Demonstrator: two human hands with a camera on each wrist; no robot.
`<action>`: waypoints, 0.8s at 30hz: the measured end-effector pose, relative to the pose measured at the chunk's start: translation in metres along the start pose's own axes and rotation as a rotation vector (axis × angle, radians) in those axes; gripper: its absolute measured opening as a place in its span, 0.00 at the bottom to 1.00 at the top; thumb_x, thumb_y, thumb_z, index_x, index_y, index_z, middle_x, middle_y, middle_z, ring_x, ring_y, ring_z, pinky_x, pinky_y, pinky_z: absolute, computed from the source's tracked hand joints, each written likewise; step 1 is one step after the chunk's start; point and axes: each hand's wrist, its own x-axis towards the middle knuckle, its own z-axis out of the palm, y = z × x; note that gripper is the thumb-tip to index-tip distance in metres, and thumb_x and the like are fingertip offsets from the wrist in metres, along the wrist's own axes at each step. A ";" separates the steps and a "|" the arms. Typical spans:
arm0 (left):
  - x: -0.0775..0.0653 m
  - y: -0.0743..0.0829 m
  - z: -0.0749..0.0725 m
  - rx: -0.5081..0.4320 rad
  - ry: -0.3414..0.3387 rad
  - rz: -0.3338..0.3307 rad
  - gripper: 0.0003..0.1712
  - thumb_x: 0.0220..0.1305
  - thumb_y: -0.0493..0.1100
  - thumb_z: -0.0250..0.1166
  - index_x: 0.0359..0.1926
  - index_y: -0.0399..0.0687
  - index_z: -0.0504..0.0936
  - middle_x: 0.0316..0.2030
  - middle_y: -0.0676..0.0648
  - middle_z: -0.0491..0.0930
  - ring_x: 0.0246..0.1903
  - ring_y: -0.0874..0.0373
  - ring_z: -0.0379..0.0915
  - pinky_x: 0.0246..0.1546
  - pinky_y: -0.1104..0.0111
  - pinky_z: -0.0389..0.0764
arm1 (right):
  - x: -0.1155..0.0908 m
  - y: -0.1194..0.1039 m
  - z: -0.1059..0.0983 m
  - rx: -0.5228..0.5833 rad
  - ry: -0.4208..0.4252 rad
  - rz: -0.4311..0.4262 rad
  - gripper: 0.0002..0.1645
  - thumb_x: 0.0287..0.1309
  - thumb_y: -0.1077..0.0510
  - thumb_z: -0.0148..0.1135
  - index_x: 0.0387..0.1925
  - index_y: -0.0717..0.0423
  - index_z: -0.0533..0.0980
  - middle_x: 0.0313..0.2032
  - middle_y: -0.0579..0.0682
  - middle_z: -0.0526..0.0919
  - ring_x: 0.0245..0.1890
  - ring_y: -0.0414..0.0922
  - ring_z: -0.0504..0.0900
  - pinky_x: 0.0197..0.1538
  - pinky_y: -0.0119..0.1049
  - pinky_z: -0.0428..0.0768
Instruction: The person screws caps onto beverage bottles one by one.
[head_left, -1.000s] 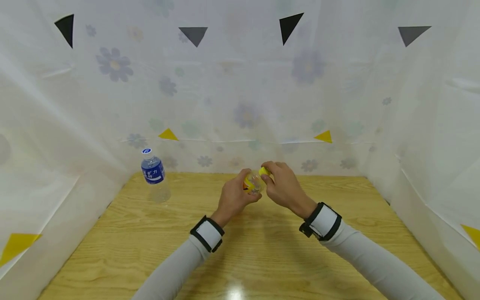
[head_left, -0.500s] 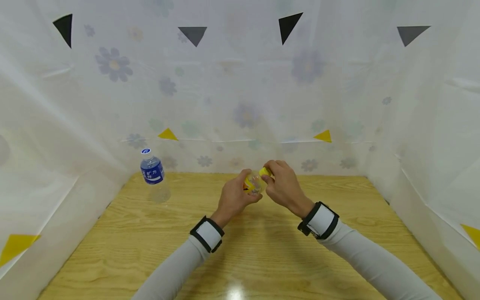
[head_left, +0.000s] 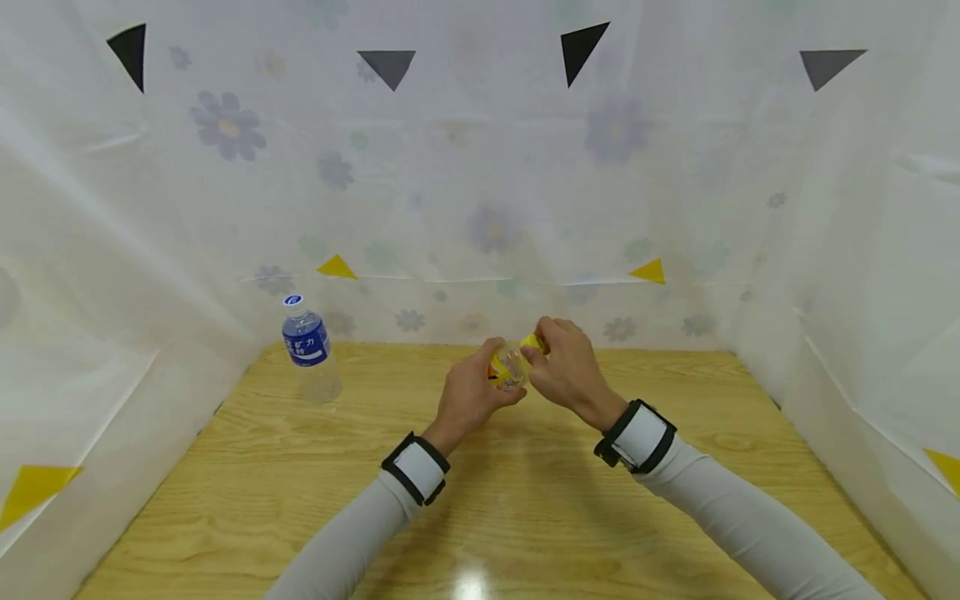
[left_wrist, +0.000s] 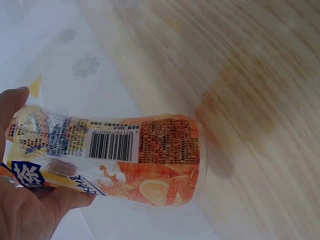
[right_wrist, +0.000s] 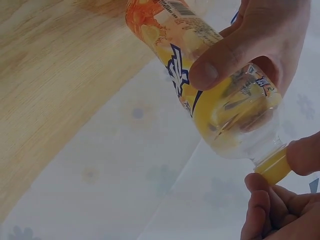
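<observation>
My left hand (head_left: 471, 387) grips a clear plastic drink bottle (left_wrist: 150, 160) around its upper body. The bottle's orange and yellow label carries a barcode and fruit pictures. Its yellow cap (right_wrist: 276, 165) sits at the neck, and my right hand (head_left: 567, 367) pinches it between thumb and fingers. In the right wrist view the bottle is tilted, neck toward the lower right, and the left thumb (right_wrist: 210, 72) presses across the label. Seen from the left wrist, the bottle's base is held close over the wood.
A second clear bottle (head_left: 306, 343) with a blue label and white cap stands upright at the back left of the wooden table (head_left: 300, 500). White flowered sheeting (head_left: 480, 167) walls the table at the back and both sides.
The right hand has shifted very slightly up and its wrist has turned a little, still pinching the yellow cap. The left hand and the bottle stay almost in place.
</observation>
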 end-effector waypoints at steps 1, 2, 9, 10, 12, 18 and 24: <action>0.000 0.000 0.000 0.000 0.000 0.000 0.44 0.52 0.53 0.80 0.67 0.52 0.72 0.38 0.47 0.85 0.32 0.58 0.81 0.28 0.70 0.79 | 0.000 0.000 0.000 0.001 0.005 -0.003 0.11 0.64 0.60 0.63 0.28 0.58 0.71 0.24 0.52 0.72 0.26 0.49 0.69 0.34 0.42 0.67; 0.000 0.000 0.000 -0.002 0.000 -0.001 0.43 0.52 0.53 0.80 0.67 0.52 0.72 0.38 0.47 0.85 0.32 0.58 0.81 0.28 0.70 0.79 | 0.000 0.001 0.001 0.002 0.009 -0.006 0.12 0.64 0.60 0.63 0.27 0.58 0.70 0.23 0.52 0.71 0.25 0.48 0.68 0.33 0.41 0.66; -0.001 0.000 0.000 -0.003 -0.002 -0.011 0.44 0.51 0.53 0.81 0.67 0.52 0.72 0.38 0.47 0.85 0.32 0.58 0.81 0.28 0.70 0.78 | 0.001 0.004 0.004 0.008 0.032 -0.019 0.22 0.67 0.56 0.61 0.19 0.54 0.64 0.17 0.48 0.62 0.18 0.45 0.61 0.28 0.39 0.60; -0.001 0.001 0.000 -0.004 -0.004 -0.013 0.44 0.51 0.53 0.81 0.67 0.52 0.72 0.38 0.47 0.85 0.32 0.58 0.81 0.28 0.70 0.79 | 0.001 0.004 0.004 0.007 0.037 -0.018 0.23 0.67 0.55 0.61 0.19 0.53 0.64 0.16 0.48 0.62 0.17 0.44 0.60 0.27 0.38 0.60; -0.001 0.001 0.000 -0.004 -0.006 -0.017 0.44 0.51 0.53 0.81 0.67 0.52 0.72 0.39 0.47 0.85 0.32 0.58 0.81 0.28 0.71 0.78 | 0.001 0.005 0.005 0.007 0.046 -0.017 0.23 0.67 0.55 0.61 0.18 0.53 0.63 0.16 0.48 0.61 0.16 0.44 0.60 0.26 0.38 0.60; -0.001 0.001 0.001 -0.009 -0.013 -0.022 0.45 0.51 0.52 0.81 0.68 0.51 0.72 0.39 0.47 0.85 0.32 0.58 0.80 0.28 0.71 0.78 | 0.001 0.008 0.009 0.003 0.088 -0.005 0.27 0.66 0.54 0.61 0.15 0.51 0.60 0.14 0.46 0.58 0.14 0.43 0.56 0.24 0.36 0.56; -0.001 0.001 0.001 0.004 -0.007 -0.013 0.46 0.51 0.53 0.81 0.69 0.50 0.72 0.40 0.46 0.85 0.34 0.57 0.81 0.29 0.71 0.79 | 0.003 0.008 0.011 -0.009 0.114 0.013 0.30 0.66 0.52 0.60 0.13 0.48 0.57 0.13 0.43 0.54 0.11 0.42 0.53 0.20 0.34 0.51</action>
